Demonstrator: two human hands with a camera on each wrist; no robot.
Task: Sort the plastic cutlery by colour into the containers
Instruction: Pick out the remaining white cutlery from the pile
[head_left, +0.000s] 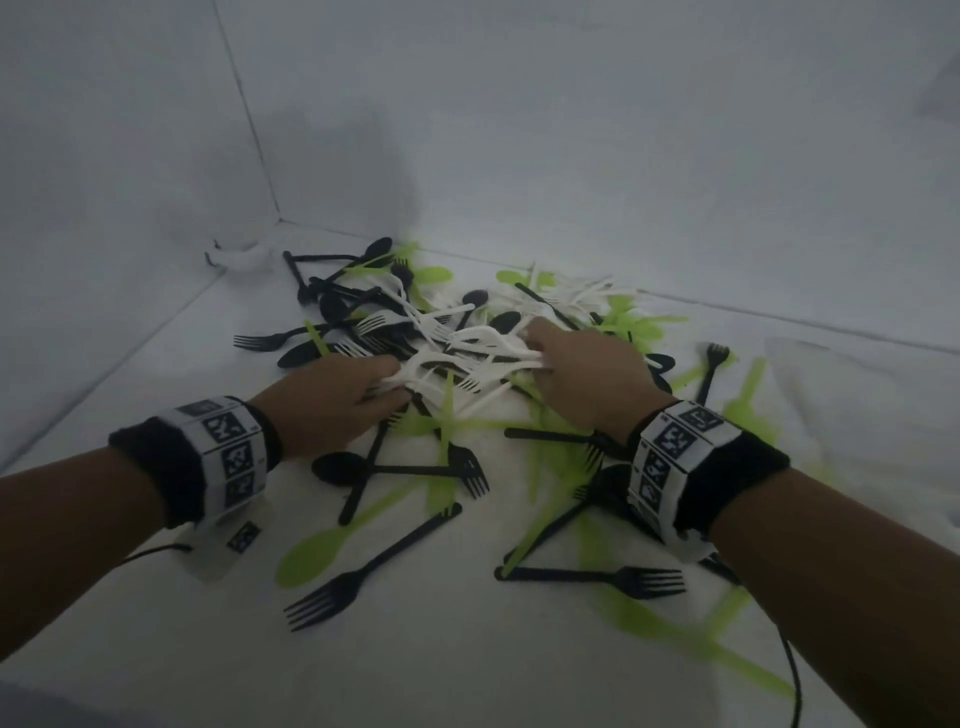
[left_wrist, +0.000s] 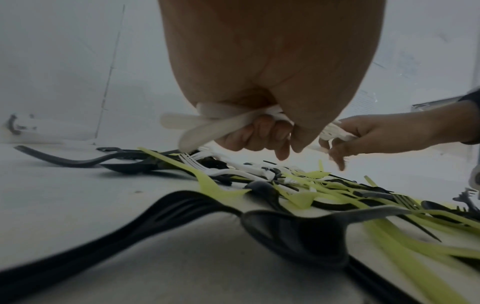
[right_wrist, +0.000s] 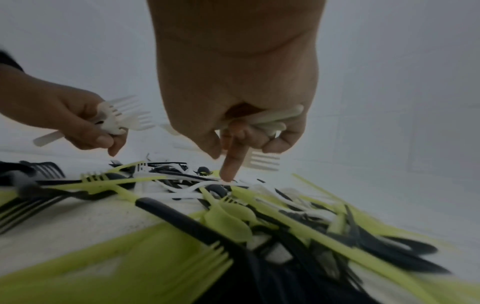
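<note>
White walls meet in a corner behind a white tabletop (head_left: 171, 649), on which a loose pile of plastic cutlery (head_left: 467, 395) is spread – black, lime green and white pieces crossed over one another.

Nearest the viewer lie black forks (head_left: 332, 592) and a green spoon (head_left: 311, 558), clear of the heap; farther right another black fork (head_left: 597, 576) lies over blurred green handles. The pile holds far too many overlapping pieces for an exact count of any colour.

Both wrists wear black bands with white coded tags (head_left: 228, 457). The left hand (head_left: 332, 400) is over the middle of the pile, its fingers curled round a bunch of white cutlery (left_wrist: 207, 123); the left wrist view shows handles sticking out one side of the fist, and the right wrist view shows at least two white fork heads (right_wrist: 124, 115) fanned out the other side. The right hand (head_left: 582, 374) also grips white pieces (right_wrist: 275, 117) in its curled fingers – at least two handles and one fork head – while its index finger (right_wrist: 232, 162) points straight down, its tip touching a white piece in the heap.

Beyond the hands, more black spoons, green spoons and white forks reach toward the back wall. A small white object (head_left: 239, 257), too blurred to name, sits in the far left corner.
</note>
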